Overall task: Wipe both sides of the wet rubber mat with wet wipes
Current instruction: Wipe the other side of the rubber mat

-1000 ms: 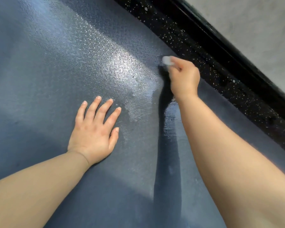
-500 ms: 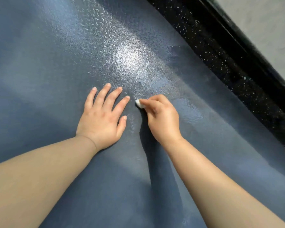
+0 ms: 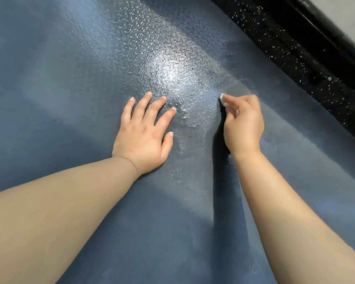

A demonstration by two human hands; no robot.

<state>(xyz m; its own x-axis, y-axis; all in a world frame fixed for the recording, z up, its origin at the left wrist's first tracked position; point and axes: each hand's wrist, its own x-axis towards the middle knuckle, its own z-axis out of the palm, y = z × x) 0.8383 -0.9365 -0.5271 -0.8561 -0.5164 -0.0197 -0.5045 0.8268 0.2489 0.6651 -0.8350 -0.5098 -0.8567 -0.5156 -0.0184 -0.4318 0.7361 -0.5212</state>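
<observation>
A blue-grey textured rubber mat point(image 3: 74, 83) fills most of the view, with a wet, shiny patch in its middle. My left hand point(image 3: 143, 132) lies flat on the mat, palm down and fingers spread, holding nothing. To its right, my right hand point(image 3: 243, 124) is closed around a small white wet wipe point(image 3: 222, 100). Only a corner of the wipe shows at the fingertips, pressed against the mat just right of the wet patch.
A black speckled strip point(image 3: 291, 56) runs diagonally along the mat's far right edge. Beyond it, in the top right corner, lies a pale grey surface point(image 3: 348, 15). Shadows of both arms fall on the mat.
My right hand swept the wipe from the mat's far right edge down to beside my left fingertips, then back out to the right. My left hand stayed flat on the mat.
</observation>
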